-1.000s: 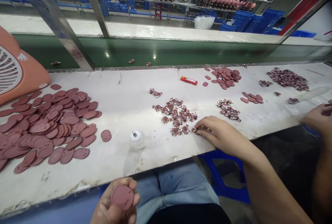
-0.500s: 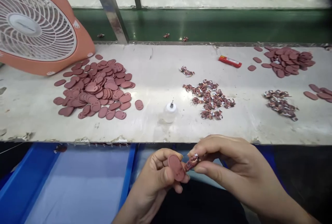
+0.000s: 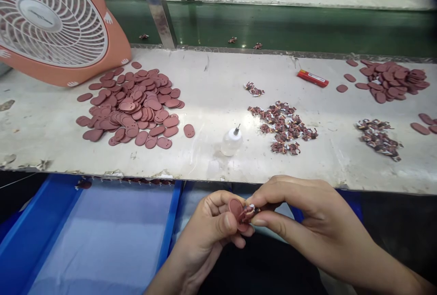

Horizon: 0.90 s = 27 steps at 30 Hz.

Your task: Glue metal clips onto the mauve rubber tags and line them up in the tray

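Observation:
Between the thumb and fingers of my left hand [image 3: 213, 226] is a reddish-brown oval disc [image 3: 235, 207], tilted upward. My right hand [image 3: 300, 208] pinches a small brown figure [image 3: 248, 213] with white and orange details against the face of the disc. Both hands meet in front of the table's near edge. Beyond them a small clear bottle [image 3: 232, 142] with a white cap and thin metal tip stands upright. A pile of similar figures [image 3: 282, 124] lies to its right, and a large heap of oval discs [image 3: 136, 108] to its left.
An orange fan [image 3: 116, 44] stands at the left beside a metal post [image 3: 159, 8]. A red tube [image 3: 312, 78] lies behind the figures. More discs [image 3: 392, 78] and figures [image 3: 378, 138] are at the right. Blue bins [image 3: 102, 231] sit below the table edge, and a green belt [image 3: 290, 28] runs behind.
The figure in my right hand has moved left and now overlaps the disc in my left hand. The camera view has shifted slightly, so the table items appear further right.

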Each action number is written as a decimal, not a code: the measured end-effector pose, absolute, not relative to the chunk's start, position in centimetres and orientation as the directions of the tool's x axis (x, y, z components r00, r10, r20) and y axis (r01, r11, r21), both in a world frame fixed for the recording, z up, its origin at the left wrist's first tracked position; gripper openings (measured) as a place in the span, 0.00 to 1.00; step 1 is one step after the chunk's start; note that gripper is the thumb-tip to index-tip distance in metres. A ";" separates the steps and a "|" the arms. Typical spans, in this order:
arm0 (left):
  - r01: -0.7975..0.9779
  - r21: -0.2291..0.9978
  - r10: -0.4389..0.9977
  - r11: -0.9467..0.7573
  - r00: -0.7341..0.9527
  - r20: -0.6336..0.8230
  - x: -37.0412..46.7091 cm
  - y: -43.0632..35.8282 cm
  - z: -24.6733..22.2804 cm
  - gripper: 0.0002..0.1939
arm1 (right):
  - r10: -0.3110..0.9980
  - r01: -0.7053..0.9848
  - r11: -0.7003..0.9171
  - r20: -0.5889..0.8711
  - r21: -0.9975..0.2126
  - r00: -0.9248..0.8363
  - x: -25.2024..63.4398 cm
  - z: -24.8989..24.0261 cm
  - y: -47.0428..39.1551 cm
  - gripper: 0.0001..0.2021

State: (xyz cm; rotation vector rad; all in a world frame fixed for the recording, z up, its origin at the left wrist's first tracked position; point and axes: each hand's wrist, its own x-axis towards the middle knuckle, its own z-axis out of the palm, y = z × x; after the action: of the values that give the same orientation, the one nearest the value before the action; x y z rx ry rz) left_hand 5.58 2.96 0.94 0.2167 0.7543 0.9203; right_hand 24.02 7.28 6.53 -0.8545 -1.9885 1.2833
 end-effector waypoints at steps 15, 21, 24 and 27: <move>-0.655 0.485 0.803 0.579 0.355 -0.479 5.7 2.9 1.2 0.20 | 0.705 0.213 0.463 0.212 -0.860 -0.677 23.8 6.9 7.7 0.08; -0.682 0.468 0.816 0.562 0.364 -0.450 6.0 2.9 2.0 0.20 | 0.681 0.225 0.531 0.254 -0.817 -0.687 23.6 7.6 7.3 0.06; -0.685 0.453 0.806 0.570 0.361 -0.469 6.1 2.8 2.5 0.21 | 0.674 0.233 0.572 0.289 -0.786 -0.680 23.5 7.8 7.1 0.05; -0.688 0.442 0.797 0.576 0.354 -0.488 6.2 2.7 2.6 0.21 | 0.675 0.254 0.585 0.289 -0.770 -0.679 23.5 7.8 7.1 0.04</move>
State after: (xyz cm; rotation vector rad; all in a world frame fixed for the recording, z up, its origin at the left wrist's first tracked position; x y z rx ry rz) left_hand 6.19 2.69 2.61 0.1707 0.7295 0.9656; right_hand 23.48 7.06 7.76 -0.7355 -2.2449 0.9664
